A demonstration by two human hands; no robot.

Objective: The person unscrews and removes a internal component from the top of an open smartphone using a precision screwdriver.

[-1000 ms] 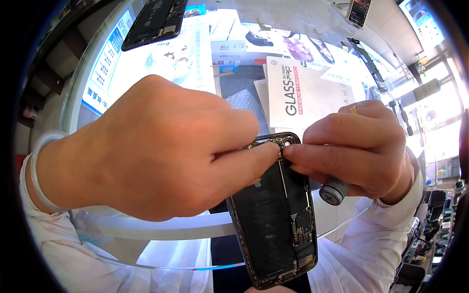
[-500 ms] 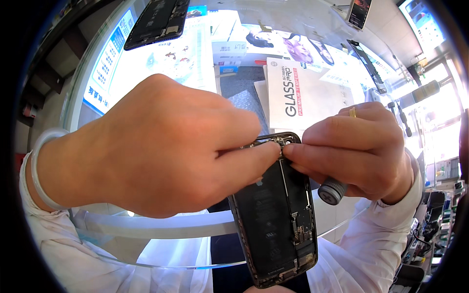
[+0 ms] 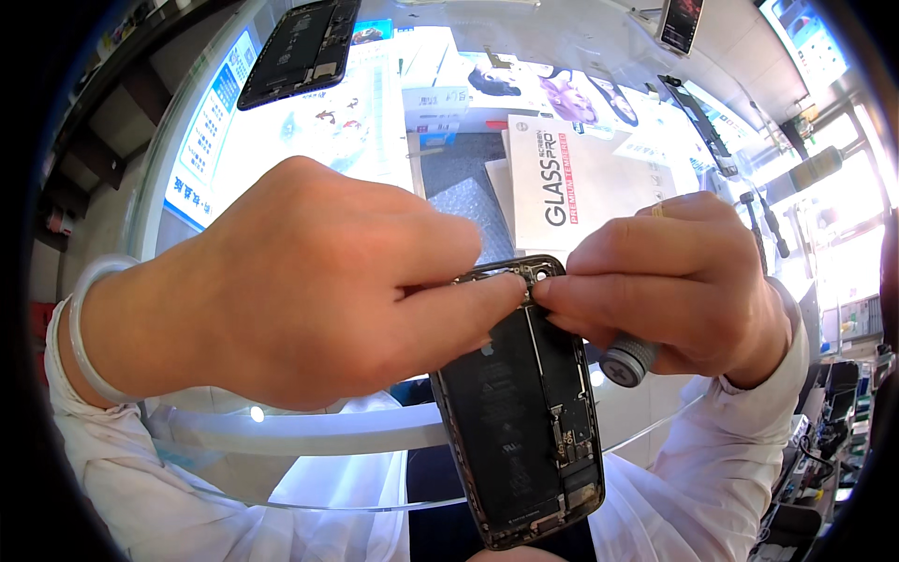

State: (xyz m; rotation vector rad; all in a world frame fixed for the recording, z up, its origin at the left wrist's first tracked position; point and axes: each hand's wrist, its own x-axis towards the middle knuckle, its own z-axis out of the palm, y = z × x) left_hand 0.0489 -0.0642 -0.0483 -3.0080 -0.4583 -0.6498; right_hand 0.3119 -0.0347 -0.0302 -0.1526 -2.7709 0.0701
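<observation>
An opened phone [image 3: 515,421], its back half with black battery and circuit parts bare, tilts in front of me at the table's near edge. My left hand [image 3: 318,281] is closed at its upper left, thumb and finger pinched over the top end. My right hand [image 3: 665,290] is closed too, its fingertips touching the phone's top right corner beside the left thumb tip. A grey screwdriver-like handle [image 3: 627,361] with a cross on its end sticks out from under the right fingers. Whatever small part lies between the fingertips is hidden.
A white flat box [image 3: 585,187] lies beyond the hands on a glass-topped table, beside a dark grey mat [image 3: 459,192]. Another opened phone [image 3: 300,51] lies far left. To the right are a long dark phone part [image 3: 698,126], a small tool [image 3: 773,225] and an upright phone [image 3: 681,23].
Both hands and the phone have shifted slightly left in the picture. The fingers keep nearly the same pinch at the phone's top end.
</observation>
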